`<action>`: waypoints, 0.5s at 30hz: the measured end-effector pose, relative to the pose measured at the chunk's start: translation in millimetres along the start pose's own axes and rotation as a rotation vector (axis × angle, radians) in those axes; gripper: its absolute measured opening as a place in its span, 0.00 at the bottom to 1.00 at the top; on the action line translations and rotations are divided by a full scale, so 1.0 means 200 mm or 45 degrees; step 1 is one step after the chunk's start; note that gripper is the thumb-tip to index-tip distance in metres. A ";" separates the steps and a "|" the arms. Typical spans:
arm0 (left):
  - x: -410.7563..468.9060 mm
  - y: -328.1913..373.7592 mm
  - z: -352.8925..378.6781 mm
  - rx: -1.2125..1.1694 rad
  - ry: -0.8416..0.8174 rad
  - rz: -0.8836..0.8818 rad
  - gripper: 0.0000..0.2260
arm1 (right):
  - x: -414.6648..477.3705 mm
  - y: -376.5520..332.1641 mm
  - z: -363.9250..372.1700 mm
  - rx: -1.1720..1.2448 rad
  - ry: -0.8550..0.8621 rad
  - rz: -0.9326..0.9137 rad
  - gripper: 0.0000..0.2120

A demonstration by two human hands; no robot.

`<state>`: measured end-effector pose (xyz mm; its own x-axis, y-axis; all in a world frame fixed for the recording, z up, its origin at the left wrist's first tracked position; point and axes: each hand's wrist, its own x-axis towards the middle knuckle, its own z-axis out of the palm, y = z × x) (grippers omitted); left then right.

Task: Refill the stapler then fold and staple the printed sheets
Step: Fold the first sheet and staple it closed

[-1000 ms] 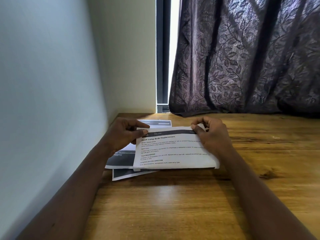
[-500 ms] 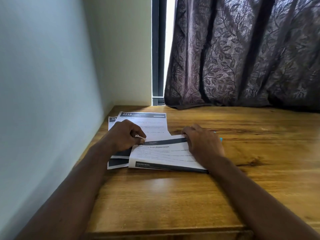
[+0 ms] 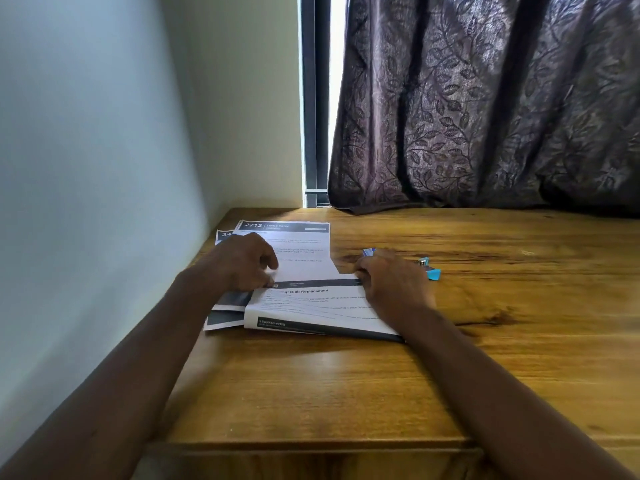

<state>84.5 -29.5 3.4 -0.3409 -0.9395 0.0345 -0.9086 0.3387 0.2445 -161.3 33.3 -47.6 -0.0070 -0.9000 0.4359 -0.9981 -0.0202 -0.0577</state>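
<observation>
**Two hands press a folded sheet flat**

A folded sheet lies on the wooden table, near the wall. Its far edge has a dark band, and its near edge is the fold.

The left hand sits at the left end of that far edge. Its fingers are curled down on the paper, but I cannot tell if they pinch it. The right hand lies on the right end of the sheet. Its fingers are bent and press down on the corner.

Two more printed sheets lie flat under the folded one and stick out on the far and left side.

A blue stapler peeks out just behind the right hand. A small blue box sits by the fingertips.

A dark curtain hangs at the back of the table.
</observation>
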 end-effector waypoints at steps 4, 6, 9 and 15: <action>-0.06 0.30 -0.03 -0.114 0.259 0.177 0.24 | 0.00 -0.02 -0.01 -0.114 0.023 -0.046 0.09; -0.12 0.48 0.06 -0.373 0.203 0.264 0.24 | -0.01 -0.02 -0.02 -0.093 0.030 -0.046 0.08; -0.17 0.61 0.25 -0.266 0.027 0.365 0.26 | -0.03 -0.02 -0.02 -0.020 0.030 -0.034 0.11; -0.19 0.47 0.36 0.082 -0.200 0.295 0.39 | 0.00 -0.01 -0.01 -0.025 0.001 -0.041 0.10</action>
<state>-5.4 41.6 -45.0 -0.5699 -0.8187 -0.0698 -0.8139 0.5507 0.1852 -160.0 34.1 -45.1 0.0251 -0.8987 0.4378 -0.9988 -0.0405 -0.0258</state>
